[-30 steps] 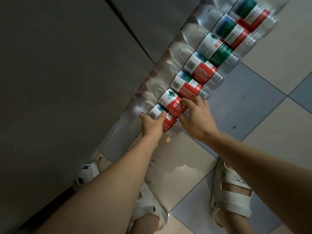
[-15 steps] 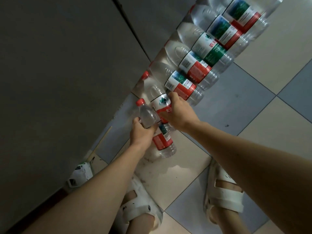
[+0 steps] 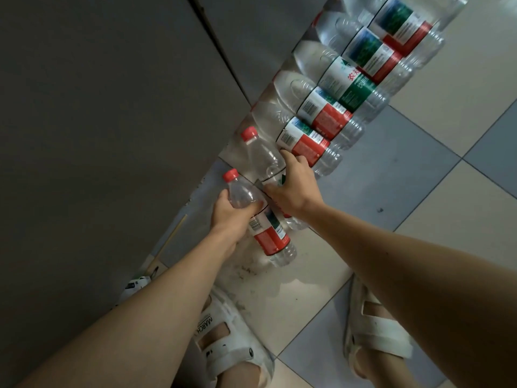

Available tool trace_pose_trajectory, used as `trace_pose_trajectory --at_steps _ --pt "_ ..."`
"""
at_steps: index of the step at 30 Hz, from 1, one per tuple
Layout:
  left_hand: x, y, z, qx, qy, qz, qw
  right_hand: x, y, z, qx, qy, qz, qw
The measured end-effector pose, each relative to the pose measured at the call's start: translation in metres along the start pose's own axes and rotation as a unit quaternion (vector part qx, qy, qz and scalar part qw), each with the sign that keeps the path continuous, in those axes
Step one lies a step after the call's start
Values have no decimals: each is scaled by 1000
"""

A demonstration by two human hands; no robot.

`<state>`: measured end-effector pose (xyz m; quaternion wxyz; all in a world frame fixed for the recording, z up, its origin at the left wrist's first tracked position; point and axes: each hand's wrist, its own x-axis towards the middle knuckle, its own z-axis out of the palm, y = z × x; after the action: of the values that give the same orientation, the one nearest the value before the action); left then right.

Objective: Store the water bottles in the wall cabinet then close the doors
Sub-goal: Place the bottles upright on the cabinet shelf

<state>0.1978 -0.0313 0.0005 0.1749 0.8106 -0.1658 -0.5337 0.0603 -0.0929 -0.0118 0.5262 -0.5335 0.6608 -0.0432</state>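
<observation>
Tiled floor (image 3: 419, 191) carries a row of water bottles (image 3: 333, 107) along the cabinet's foot, none stored yet, while left hand (image 3: 232, 217) and right hand (image 3: 293, 186) each grip one bottle.

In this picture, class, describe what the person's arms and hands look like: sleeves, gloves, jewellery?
Both forearms are bare up to the frame edge, with no sleeves in view. The left hand and right hand wear no gloves, rings, watch or bracelet.
</observation>
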Motion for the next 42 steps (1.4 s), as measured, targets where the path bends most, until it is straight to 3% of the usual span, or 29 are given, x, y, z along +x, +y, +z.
trace_pose_trajectory --at_steps 8,16,21,32,40,42 --pt "-39 30 2 116 -28 109 987 -45 2 -54 61 46 0 997" --pt "-60 72 -2 87 40 249 964 -51 -5 -90 62 70 -62 994" --pt "-62 77 -6 105 71 289 949 -60 0 -86 40 86 -84 992" --pt "-72 37 1 108 109 272 950 -88 29 -61 5 49 -118 992" --pt "-56 27 -4 68 42 132 988 -75 36 -66 -6 8 -47 999" --pt "-46 26 -2 57 21 129 990 -69 41 -64 -1 6 -40 999"
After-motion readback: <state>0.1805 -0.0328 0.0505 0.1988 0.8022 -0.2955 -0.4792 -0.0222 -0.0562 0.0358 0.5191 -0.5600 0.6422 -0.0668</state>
